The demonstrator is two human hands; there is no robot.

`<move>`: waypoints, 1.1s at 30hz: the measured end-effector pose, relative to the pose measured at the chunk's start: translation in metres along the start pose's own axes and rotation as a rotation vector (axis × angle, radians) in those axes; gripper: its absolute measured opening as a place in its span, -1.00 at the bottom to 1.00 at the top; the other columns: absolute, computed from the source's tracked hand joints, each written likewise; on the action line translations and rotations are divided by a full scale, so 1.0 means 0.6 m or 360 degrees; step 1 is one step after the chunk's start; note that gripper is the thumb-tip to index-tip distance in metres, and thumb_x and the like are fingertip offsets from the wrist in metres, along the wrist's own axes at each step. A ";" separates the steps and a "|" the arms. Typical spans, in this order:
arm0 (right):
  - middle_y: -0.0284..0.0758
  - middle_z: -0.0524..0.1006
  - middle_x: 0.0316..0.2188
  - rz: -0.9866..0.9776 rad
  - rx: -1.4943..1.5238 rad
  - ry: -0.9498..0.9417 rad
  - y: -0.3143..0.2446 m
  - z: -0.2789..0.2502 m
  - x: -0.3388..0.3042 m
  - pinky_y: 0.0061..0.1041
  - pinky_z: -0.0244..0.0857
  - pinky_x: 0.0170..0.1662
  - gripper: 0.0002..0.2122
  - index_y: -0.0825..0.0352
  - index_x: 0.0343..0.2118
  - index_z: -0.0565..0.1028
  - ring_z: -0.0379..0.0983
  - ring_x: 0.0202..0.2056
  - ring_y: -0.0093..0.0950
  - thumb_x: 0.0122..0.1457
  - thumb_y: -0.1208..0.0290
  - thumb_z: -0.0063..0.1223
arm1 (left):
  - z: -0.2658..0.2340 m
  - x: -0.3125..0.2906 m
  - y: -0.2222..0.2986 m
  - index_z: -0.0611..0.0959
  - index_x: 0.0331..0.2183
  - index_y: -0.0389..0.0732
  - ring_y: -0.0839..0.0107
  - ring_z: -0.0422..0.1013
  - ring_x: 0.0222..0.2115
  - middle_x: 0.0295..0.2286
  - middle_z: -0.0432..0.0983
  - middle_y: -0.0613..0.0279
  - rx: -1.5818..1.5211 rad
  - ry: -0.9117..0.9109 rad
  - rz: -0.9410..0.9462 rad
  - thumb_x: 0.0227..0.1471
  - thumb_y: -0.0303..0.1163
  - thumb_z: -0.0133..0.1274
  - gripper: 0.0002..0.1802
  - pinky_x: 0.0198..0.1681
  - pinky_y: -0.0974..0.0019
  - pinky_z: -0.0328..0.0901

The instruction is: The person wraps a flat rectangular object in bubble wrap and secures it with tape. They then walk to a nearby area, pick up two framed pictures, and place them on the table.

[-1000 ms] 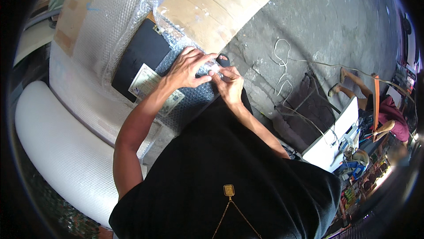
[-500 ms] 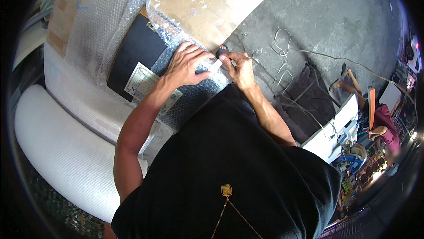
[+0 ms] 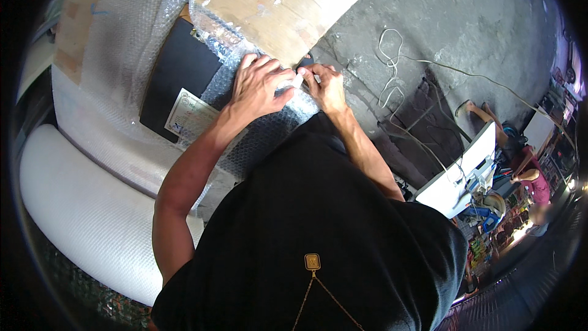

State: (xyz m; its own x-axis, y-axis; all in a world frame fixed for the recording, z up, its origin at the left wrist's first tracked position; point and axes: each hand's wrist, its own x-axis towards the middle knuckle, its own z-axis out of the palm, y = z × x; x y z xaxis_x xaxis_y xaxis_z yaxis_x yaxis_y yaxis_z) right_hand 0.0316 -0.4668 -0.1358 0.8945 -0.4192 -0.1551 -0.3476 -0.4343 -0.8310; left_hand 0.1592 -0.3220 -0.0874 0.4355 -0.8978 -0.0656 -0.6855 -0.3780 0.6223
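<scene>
A flat black panel (image 3: 180,71) lies on the work surface with bubble wrap (image 3: 269,132) folded over its near right part. A printed paper (image 3: 188,112) rests on the panel, partly under the wrap. My left hand (image 3: 257,88) presses on the wrap, palm down, fingers apart, thumb toward the right. Close to its fingertips, my right hand (image 3: 326,89) pinches a small white strip (image 3: 298,81), which looks like tape or a label, at the wrap's right edge. The strip's lower end is beside my left thumb and index finger.
A thick bubble wrap roll (image 3: 92,214) stretches along the left. Cardboard (image 3: 263,6) covers the far part of the surface. On the grey floor to the right lie a pale cable (image 3: 441,64) and dark cloth (image 3: 422,129). A white table (image 3: 456,175) and another person (image 3: 533,178) are further right.
My right hand has moved slightly left, closer to my left hand, with the white strip. The view has shifted a little. The orange board by the other person no longer shows upright.
</scene>
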 end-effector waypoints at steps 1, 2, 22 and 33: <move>-0.23 0.56 -0.60 0.0104 0.0065 -0.0040 0.000 0.002 -0.001 -0.41 0.32 -0.36 -0.86 0.31 -0.44 0.58 0.48 -0.59 -0.33 0.13 0.35 0.14 | 0.003 -0.001 -0.001 0.64 -0.42 0.01 0.34 0.33 -0.38 -0.51 0.41 0.33 0.0006 -0.0001 -0.0011 -0.19 -0.11 0.19 -0.76 -0.15 0.17 0.11; -0.22 0.55 -0.61 0.0255 0.0122 -0.0124 -0.002 0.003 0.000 -0.42 0.32 -0.40 -0.85 0.32 -0.43 0.59 0.47 -0.60 -0.38 0.13 0.34 0.14 | 0.004 -0.002 -0.002 0.64 -0.41 0.01 0.34 0.33 -0.37 -0.50 0.41 0.34 0.0010 0.0021 -0.0001 -0.19 -0.12 0.19 -0.75 -0.13 0.17 0.10; -0.21 0.53 -0.35 0.1877 0.2069 -0.0901 0.032 0.035 -0.016 -0.45 0.49 -0.37 -0.73 0.47 -0.14 0.40 0.54 -0.36 -0.40 0.11 0.49 0.05 | -0.010 -0.021 0.005 0.63 -0.24 0.06 0.10 0.02 0.19 0.00 0.33 0.19 0.0006 0.0034 0.0055 -0.13 0.05 0.12 -0.59 0.25 -0.28 -0.34; -0.22 0.53 -0.18 0.0783 0.1231 -0.0703 0.204 0.114 -0.136 -0.27 0.37 -0.04 -0.65 0.43 0.03 0.34 0.48 -0.14 -0.32 0.27 0.32 -0.14 | -0.188 -0.100 -0.222 0.41 0.04 -0.24 -0.06 0.13 0.10 0.06 0.23 -0.11 0.0470 0.1205 -0.0914 -0.12 -0.15 0.21 -0.30 0.16 -0.10 0.02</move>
State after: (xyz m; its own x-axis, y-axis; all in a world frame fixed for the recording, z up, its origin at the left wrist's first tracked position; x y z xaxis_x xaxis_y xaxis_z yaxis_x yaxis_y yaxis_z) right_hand -0.0646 -0.4311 -0.2611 0.7795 -0.0124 -0.6263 -0.5681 0.4072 -0.7152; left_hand 0.2901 -0.1923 -0.0785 0.9339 -0.2186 0.2831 -0.3267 -0.8435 0.4263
